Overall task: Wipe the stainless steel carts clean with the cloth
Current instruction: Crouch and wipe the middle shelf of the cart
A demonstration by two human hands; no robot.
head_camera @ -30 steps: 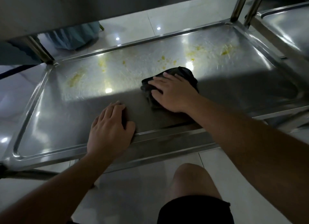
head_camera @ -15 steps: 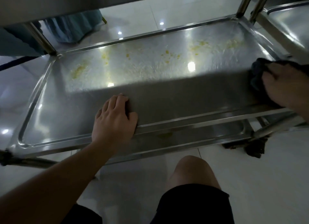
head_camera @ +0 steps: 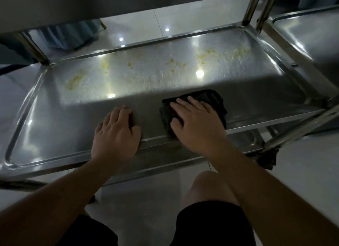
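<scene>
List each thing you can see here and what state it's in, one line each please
Cart shelf: dirty at the back, with yellow smears not yet wiped.
Cloth: dark, bunched, pressed flat on the shelf near its front edge.
Right hand: palm down on the cloth, fingers spread.
Left hand: bare, resting on the shelf's front rim, holding nothing.
Neighbouring cart: right beside this one, shelf surface looks clean.

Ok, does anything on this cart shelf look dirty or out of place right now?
Yes. Yellowish smears and specks dot the far half of the shelf, beyond the dark cloth under the right hand.
</scene>
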